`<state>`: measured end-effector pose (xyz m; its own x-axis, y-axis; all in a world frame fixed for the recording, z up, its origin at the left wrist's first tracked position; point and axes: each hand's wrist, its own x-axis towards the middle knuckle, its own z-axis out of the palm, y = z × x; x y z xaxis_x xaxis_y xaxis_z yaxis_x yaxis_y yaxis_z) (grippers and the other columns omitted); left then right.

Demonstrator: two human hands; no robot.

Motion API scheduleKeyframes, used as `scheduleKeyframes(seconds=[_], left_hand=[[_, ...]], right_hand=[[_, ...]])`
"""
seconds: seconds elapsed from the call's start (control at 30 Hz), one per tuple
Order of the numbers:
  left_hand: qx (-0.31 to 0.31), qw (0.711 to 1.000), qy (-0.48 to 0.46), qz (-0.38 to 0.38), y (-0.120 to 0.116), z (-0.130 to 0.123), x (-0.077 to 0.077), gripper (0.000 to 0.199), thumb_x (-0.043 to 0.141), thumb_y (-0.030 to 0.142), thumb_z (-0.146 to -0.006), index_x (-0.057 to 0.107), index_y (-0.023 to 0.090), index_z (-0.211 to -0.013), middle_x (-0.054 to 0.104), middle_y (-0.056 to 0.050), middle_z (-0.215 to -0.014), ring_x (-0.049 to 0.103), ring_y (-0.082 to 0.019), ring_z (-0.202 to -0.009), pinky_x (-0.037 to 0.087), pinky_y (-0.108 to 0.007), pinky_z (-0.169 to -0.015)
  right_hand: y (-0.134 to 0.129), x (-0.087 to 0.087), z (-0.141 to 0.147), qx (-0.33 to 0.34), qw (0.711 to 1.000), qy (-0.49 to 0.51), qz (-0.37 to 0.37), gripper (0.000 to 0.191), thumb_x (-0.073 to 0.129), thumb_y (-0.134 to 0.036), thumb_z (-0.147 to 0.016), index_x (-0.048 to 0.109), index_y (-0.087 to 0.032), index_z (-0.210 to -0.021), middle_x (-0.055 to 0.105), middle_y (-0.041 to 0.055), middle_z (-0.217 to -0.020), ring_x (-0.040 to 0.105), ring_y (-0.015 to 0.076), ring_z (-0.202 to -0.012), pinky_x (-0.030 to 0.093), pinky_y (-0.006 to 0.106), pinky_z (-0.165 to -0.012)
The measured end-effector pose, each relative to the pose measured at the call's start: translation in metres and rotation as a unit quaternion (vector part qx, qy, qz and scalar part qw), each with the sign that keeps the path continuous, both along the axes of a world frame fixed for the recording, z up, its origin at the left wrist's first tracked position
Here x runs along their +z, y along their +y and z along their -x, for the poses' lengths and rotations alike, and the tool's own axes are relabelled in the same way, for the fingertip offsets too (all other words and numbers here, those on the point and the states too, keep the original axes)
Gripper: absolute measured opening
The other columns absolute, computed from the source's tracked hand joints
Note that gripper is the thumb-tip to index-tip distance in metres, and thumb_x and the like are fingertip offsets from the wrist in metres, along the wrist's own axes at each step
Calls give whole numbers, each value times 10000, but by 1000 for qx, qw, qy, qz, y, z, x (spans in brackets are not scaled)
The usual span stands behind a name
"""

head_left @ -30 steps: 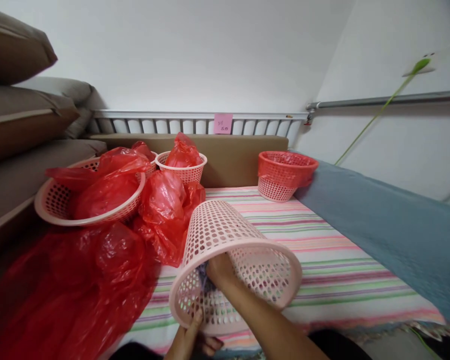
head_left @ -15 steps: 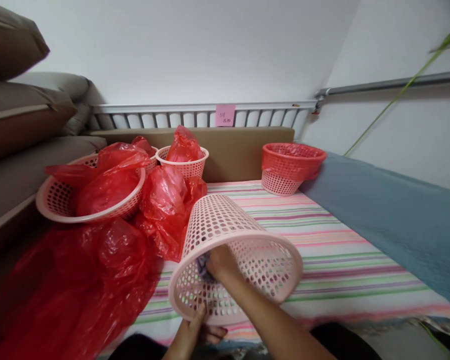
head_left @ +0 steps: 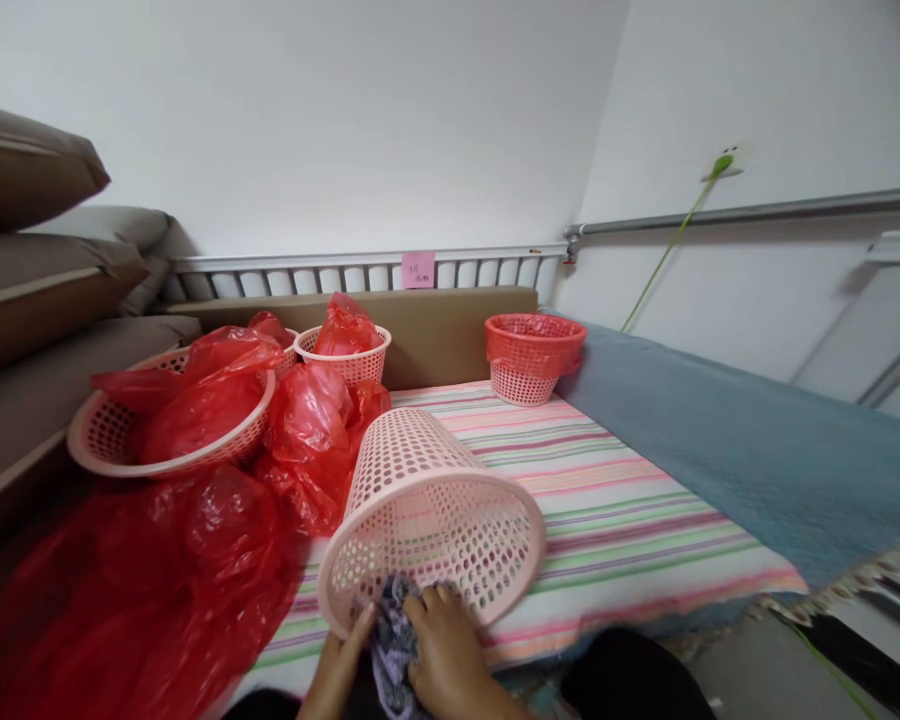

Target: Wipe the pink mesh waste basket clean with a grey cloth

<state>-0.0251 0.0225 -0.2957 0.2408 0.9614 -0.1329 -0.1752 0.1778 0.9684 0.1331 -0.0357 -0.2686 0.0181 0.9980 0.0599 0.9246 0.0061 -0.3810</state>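
A pale pink perforated basket (head_left: 412,450) lies on its side on the striped cloth (head_left: 607,500), its mouth facing me. At the lower rim, my right hand (head_left: 446,640) grips a bunched grey-purple cloth (head_left: 394,650). Beside it, my left hand (head_left: 341,655) holds the basket's rim at the lower left, thumb on the near side, with its other fingers hidden. Red plastic bags (head_left: 311,430) lie crumpled against the left of the basket.
More pink baskets with red bags stand behind, including a wide one (head_left: 172,465). A bag-lined basket (head_left: 525,385) stands at the back right. Grey cushions (head_left: 37,270) are stacked left; blue fabric (head_left: 682,430) covers the right side.
My right hand has drawn back from inside the basket to its lower rim, bringing the cloth along. The view has shifted right and up.
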Motion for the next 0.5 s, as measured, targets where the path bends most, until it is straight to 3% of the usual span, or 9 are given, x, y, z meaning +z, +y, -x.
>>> scheduleKeyframes(seconds=[0.07,0.13,0.23,0.33,0.4,0.5], left_hand=[[49,997,44,-26,4,9,4,683,695,558,-673,591,126,-1192,633,-109,-1260,403,-319,-1322,225,-427,-1160],[85,994,69,-20,8,15,4,730,687,604,-644,590,112,-1175,706,-123,-1127,502,-356,-1236,334,-465,-1105],[71,995,73,22,9,13,-1,859,640,684,-618,490,134,-1261,725,-137,-1059,677,-376,-950,572,-480,-765],[12,991,91,98,8,7,-8,966,613,733,-598,402,97,-1295,753,-130,-858,706,-344,-622,558,-433,-518],[5,988,97,119,7,5,-11,993,618,737,-589,388,75,-1291,744,-93,-719,690,-315,-546,547,-401,-514],[7,988,110,112,7,5,-15,976,580,731,-635,371,70,-1322,710,-50,-594,670,-286,-512,530,-367,-508]], right_hand=[[1,0,3,4,1000,-14,7,451,580,-170,-569,613,-203,-1018,592,101,-1104,470,307,-1063,311,434,-965],[6,2,4,7,999,-28,13,450,578,-175,-567,615,-195,-1015,600,111,-1091,487,311,-1044,340,440,-933],[26,10,2,-5,999,-45,-1,421,548,-163,-593,617,-185,-1007,618,117,-1034,518,304,-996,392,422,-858],[65,15,-4,-34,998,-48,-37,414,527,-146,-632,616,-175,-1036,629,125,-1001,535,297,-981,412,398,-826],[95,16,-8,-46,997,-38,-53,447,538,-139,-645,606,-156,-1086,627,143,-1040,533,306,-1018,412,402,-854],[137,16,-12,-48,995,15,-90,498,504,-145,-732,532,-150,-1230,556,153,-1247,446,309,-1199,365,431,-972]])
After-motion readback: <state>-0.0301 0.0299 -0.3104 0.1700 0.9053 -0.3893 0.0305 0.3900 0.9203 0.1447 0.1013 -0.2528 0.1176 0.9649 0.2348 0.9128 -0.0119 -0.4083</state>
